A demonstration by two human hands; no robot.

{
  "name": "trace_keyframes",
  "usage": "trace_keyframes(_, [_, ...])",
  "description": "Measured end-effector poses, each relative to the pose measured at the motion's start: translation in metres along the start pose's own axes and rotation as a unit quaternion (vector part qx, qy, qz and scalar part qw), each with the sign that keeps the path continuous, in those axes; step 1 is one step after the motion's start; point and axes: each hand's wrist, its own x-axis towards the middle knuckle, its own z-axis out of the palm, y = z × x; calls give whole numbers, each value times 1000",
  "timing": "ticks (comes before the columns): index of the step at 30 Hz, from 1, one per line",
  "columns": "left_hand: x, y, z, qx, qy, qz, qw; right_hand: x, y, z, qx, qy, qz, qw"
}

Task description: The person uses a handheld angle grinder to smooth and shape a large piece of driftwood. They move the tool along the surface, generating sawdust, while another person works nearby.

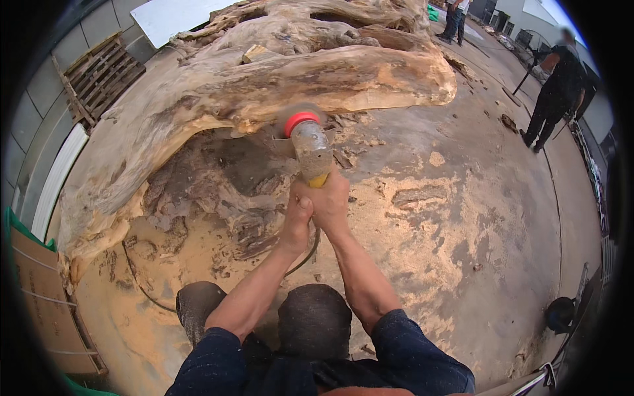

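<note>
Both my hands are wrapped around an angle grinder (312, 146), a tool with a dusty grey body, a yellow rear part and a red ring at its head. My right hand (332, 200) closes around the yellow end. Pressed close beside it, my left hand (297, 221) grips from the left with the thumb on top; the fingers of both are partly hidden. The blurred disc at the grinder's head meets or nearly meets the lower edge of a large, gnarled tree trunk (330, 79) with stripped, pale brown wood. A dark cord (307, 257) runs from under my hands.
Sawdust (422, 244) and bark pieces (251, 214) cover the ground around my knees. A wooden pallet (102, 82) leans at the far left, near a white board (175, 20). A person in dark clothes (558, 92) stands at the right; other people (454, 20) are farther back.
</note>
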Motion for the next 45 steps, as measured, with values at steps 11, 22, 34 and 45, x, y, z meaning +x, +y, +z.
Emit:
trace_keyframes(11, [-13, 7, -28, -55, 87, 0, 995, -8, -8, 42, -30, -44, 3, 999])
trace_keyframes(22, [19, 11, 2, 28, -62, -7, 998, 4, 2, 2, 87, 90, 38, 991])
trace_keyframes(34, [-41, -3, -55, -22, 154, 44, 987, -35, -4, 76, -81, -89, 25, 992])
trace_keyframes(45, [-26, 49, -38, 13, 105, 35, 994, -25, -31, 74, -91, -25, 53, 994])
